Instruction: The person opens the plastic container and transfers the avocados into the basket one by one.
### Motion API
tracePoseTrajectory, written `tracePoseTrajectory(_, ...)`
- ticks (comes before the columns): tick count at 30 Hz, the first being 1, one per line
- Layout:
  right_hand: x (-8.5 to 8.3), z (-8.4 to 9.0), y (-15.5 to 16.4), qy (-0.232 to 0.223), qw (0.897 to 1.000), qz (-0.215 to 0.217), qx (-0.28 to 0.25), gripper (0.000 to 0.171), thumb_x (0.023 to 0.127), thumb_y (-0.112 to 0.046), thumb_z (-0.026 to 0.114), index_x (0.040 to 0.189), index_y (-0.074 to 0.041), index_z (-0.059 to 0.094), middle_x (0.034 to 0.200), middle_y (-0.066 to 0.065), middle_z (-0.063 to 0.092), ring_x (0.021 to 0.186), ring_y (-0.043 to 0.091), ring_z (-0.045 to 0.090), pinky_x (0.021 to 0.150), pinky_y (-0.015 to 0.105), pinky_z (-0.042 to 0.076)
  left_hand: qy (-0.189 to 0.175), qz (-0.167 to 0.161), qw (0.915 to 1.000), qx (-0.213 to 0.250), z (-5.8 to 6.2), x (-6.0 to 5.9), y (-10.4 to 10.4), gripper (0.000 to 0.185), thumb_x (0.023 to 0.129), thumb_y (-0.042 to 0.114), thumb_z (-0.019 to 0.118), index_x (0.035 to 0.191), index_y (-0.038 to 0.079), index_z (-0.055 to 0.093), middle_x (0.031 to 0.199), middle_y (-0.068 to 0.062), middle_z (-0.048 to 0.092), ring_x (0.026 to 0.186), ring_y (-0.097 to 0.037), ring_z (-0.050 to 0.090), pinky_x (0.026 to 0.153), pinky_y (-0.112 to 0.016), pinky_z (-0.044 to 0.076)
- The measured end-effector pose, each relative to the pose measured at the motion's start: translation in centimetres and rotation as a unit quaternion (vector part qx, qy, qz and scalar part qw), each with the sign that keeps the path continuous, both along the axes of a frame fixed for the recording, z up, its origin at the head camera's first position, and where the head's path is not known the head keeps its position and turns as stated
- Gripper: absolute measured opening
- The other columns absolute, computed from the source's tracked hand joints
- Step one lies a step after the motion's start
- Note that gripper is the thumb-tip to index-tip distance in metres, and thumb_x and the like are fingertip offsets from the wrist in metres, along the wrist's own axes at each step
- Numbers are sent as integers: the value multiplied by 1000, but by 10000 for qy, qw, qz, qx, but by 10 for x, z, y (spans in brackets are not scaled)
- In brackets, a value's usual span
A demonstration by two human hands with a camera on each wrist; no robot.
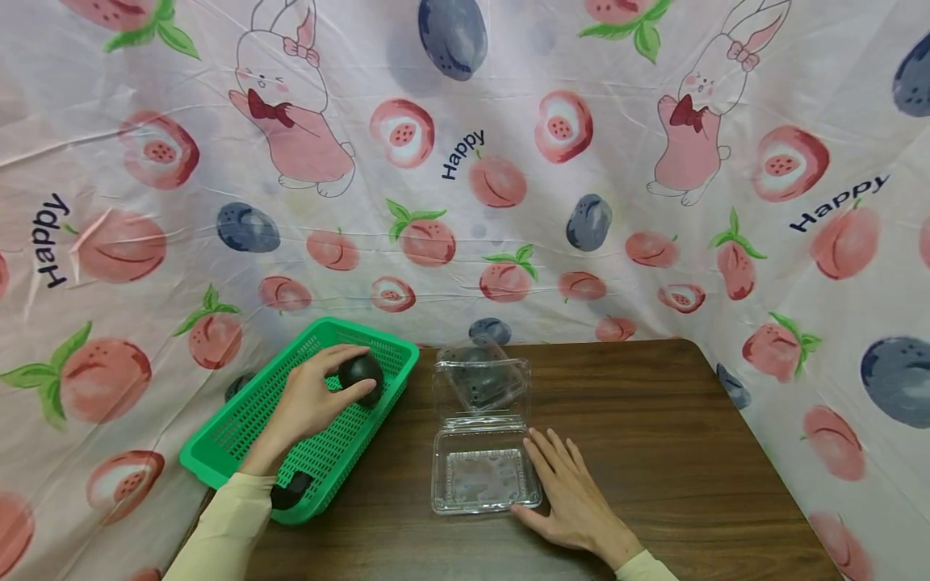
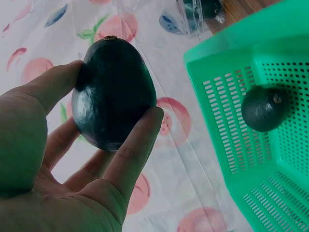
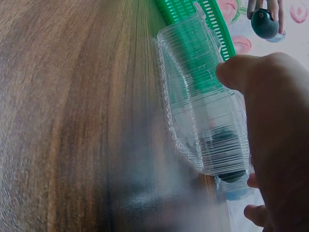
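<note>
Up left, left hand (image 1: 308,403) gripping avocado (image 1: 361,377) over green basket (image 1: 240,428), right hand (image 1: 570,492) flat (apparently touching) by clear clamshell (image 1: 483,476)

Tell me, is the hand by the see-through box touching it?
Touching. In the head view the right hand lies flat on the table with its thumb and fingers against the clear box's right edge; the right wrist view shows the thumb on the plastic.

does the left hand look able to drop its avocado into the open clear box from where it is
Probably yes. The left hand grips the avocado above the green basket; the clear box lies open beside it, lid tilted back, with the right hand only at its edge.
</note>
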State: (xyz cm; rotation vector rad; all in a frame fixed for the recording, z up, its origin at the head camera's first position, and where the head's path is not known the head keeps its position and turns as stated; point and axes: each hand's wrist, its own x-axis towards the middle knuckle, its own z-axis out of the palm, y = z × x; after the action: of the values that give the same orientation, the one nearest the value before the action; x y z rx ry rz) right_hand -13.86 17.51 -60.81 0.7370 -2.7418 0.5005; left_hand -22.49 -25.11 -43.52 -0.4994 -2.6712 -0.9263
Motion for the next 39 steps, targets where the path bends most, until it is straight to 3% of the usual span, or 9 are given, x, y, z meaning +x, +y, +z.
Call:
tracePoseTrajectory(14, -1, -1, 0, 33, 10000, -25, -8, 106, 94, -65, 80, 172, -2, 45, 179, 19, 45, 165, 49, 44, 131, 73, 38, -290, 71, 9995, -48, 2, -14, -23, 54, 104, 30, 86, 152, 11, 71, 159, -21, 66, 130, -48, 74, 103, -65, 64)
tracePoseTrajectory(28, 0, 0, 0, 53, 10000, -38, -55, 105, 94, -65, 80, 171, -2, 46, 179, 19, 46, 165, 49, 45, 130, 73, 38, -678, 158, 9975, -154, 2, -29, -41, 60, 106, 35, 83, 158, 13, 66, 164, -23, 61, 133, -55, 72, 88, -48, 65)
tracePoseTrajectory(33, 0, -1, 0, 245, 9997, -59, 19, 105, 94, -67, 80, 169, -2, 49, 177, 19, 49, 163, 49, 48, 128, 72, 40, -1041, 156, 9944, 33, -2, -37, -50, 64, 107, 40, 81, 162, 15, 62, 171, -26, 54, 140, -63, 65, 89, -55, 69)
tracePoseTrajectory(39, -1, 0, 0, 55, 10000, -33, -20, 106, 95, -67, 80, 171, -2, 46, 180, 19, 45, 165, 49, 45, 130, 73, 38, -1306, 159, 9913, 68, -8, -46, -59, 65, 107, 41, 80, 164, 15, 60, 173, -30, 49, 143, -66, 60, 93, -60, 68)
